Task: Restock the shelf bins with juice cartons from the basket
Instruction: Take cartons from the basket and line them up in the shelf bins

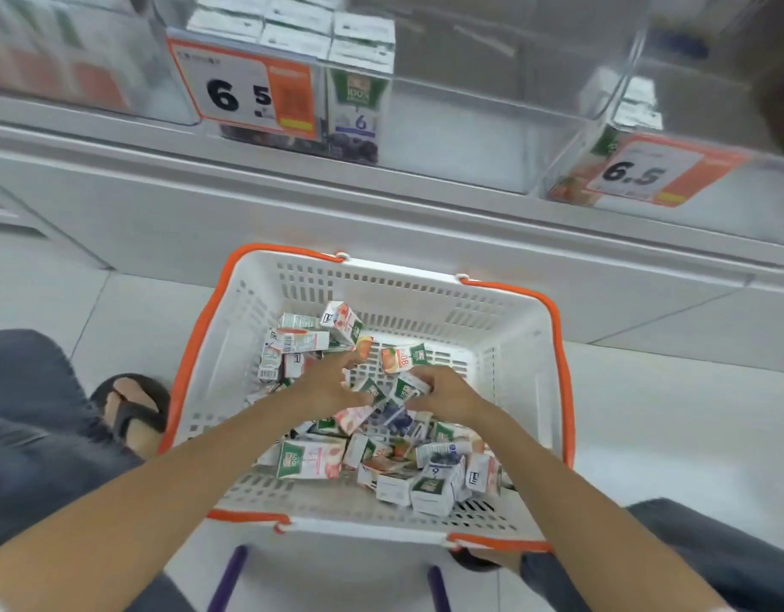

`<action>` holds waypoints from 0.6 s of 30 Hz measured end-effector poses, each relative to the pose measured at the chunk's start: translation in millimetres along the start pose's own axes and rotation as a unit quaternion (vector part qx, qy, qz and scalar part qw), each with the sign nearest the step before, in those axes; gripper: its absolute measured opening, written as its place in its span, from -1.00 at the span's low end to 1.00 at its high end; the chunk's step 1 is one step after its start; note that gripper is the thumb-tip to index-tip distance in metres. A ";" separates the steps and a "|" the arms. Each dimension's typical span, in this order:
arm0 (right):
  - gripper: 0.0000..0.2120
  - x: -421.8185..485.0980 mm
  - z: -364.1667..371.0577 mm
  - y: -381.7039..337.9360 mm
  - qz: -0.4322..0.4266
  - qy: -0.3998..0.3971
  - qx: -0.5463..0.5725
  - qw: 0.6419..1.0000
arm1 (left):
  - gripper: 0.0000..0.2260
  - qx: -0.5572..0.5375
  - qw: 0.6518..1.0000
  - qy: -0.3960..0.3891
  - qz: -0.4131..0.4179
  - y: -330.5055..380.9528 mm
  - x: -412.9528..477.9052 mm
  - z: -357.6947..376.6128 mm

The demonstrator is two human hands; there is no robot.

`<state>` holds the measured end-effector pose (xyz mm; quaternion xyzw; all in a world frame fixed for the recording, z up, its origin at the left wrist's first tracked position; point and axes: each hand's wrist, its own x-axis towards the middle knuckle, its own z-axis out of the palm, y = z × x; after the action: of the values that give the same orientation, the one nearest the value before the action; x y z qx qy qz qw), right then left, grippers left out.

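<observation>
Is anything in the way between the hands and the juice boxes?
Nothing visible. The left hand and right hand are down in the basket among the cartons, and the right hand grips a carton.

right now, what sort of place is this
Most likely a shop aisle: clear shelf bins carry price tags, juice cartons stand stacked inside one, and a shopping basket of loose cartons sits below.

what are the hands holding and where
The right hand curls round the near end of one carton in the basket. The left hand reaches open over the pile, gripping nothing visible.
</observation>
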<state>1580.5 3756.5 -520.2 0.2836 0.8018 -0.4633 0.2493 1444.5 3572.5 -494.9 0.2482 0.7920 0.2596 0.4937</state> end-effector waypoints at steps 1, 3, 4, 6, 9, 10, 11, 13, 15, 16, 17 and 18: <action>-0.53 -6.3 -11.3 -9.6 -0.011 -0.018 0.043 0.999 | -0.26 -0.027 0.999 -0.026 -0.006 8.0 2.3 6.5; -0.41 -18.9 -28.6 -21.0 -0.016 -0.062 0.092 0.994 | -0.25 -0.064 0.995 -0.076 -0.023 21.5 6.5 18.0; -0.34 -25.1 -34.1 -22.2 -0.013 -0.086 0.089 0.992 | -0.29 -0.077 0.992 -0.093 -0.030 25.2 7.8 23.5; -0.22 -37.8 -41.9 -16.3 -0.001 -0.128 0.039 0.991 | -0.38 -0.088 0.991 -0.096 -0.042 25.4 7.2 33.5; -0.24 -49.3 -43.6 1.4 0.020 -0.208 -0.065 0.976 | -0.39 -0.082 0.993 -0.066 -0.057 11.9 1.2 38.8; -0.28 -50.9 -40.8 5.2 0.025 -0.231 -0.087 0.969 | -0.38 -0.087 0.993 -0.056 -0.060 5.9 -1.2 38.4; -0.33 -52.1 -36.5 7.4 0.024 -0.249 -0.110 0.962 | -0.37 -0.095 0.992 -0.049 -0.066 0.3 -3.9 36.8; -0.37 -52.7 -25.1 10.4 0.014 -0.282 -0.176 0.943 | -0.35 -0.106 0.991 -0.036 -0.076 -9.3 -7.5 31.8; -0.29 -51.0 -13.7 15.4 0.024 -0.316 -0.242 0.917 | -0.32 -0.118 0.990 -0.021 -0.079 -15.4 -8.5 26.7; -0.27 -50.5 -9.8 17.3 0.026 -0.323 -0.268 0.907 | -0.31 -0.127 0.989 -0.013 -0.079 -17.4 -8.2 24.9; -0.26 -49.6 -6.9 18.7 0.021 -0.321 -0.285 0.903 | -0.30 -0.137 0.987 -0.009 -0.079 -18.6 -8.2 23.4; -0.26 -48.0 -5.0 19.7 0.008 -0.314 -0.293 0.903 | -0.29 -0.147 0.986 -0.007 -0.080 -19.0 -8.4 22.1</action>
<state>1627.7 3758.3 -498.0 0.0439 0.7794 -0.2700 0.5636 1465.3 3556.7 -510.2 0.1107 0.7591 0.3310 0.5495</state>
